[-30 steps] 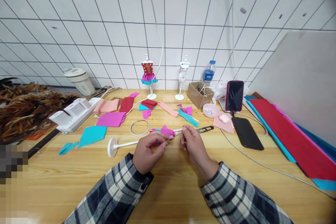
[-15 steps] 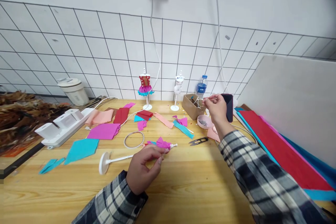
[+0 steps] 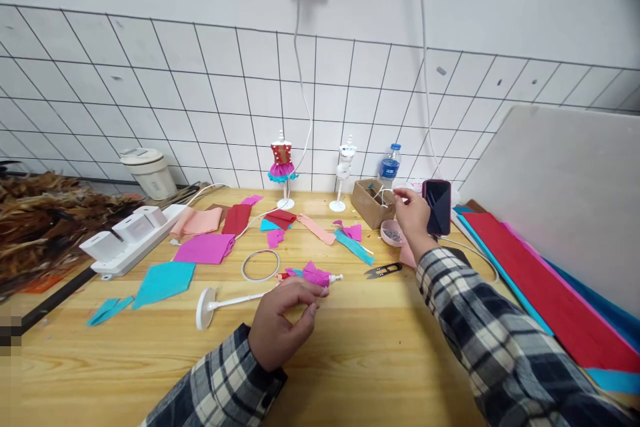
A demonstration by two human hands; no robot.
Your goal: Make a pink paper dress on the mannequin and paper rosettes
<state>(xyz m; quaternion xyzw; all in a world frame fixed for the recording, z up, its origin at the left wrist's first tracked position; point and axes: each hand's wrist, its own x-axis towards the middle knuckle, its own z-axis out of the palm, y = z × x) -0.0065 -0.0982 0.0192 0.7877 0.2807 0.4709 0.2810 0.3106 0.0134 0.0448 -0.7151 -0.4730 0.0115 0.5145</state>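
Note:
A small white dress-form mannequin lies on its side, its bodice wrapped in magenta fabric point(image 3: 316, 274) and its round base point(image 3: 205, 309) pointing left. Over its middle rests my left hand point(image 3: 286, 321), thumb apart from the bent fingers, hiding part of the form. My right hand point(image 3: 414, 219) reaches to the cardboard box point(image 3: 373, 205), with thumb and forefinger pinched on a thin white cord point(image 3: 384, 196) that loops over the box. Just below that hand sit a pink dish point(image 3: 391, 233) of small metallic bits and black thread snips point(image 3: 384, 271).
Two small mannequins stand by the wall: one in a red-and-magenta dress point(image 3: 283, 161), one mostly white point(image 3: 345, 163). Fabric pieces point(image 3: 205, 249) and a metal ring point(image 3: 261, 265) are scattered about. A phone point(image 3: 437, 207), water bottle point(image 3: 389, 165) and power strip point(image 3: 135, 240) surround the work area.
The whole view has shifted slightly. My right hand has turned and lowered a little beside the box, uncovering more of the phone. My left hand stays over the lying mannequin.

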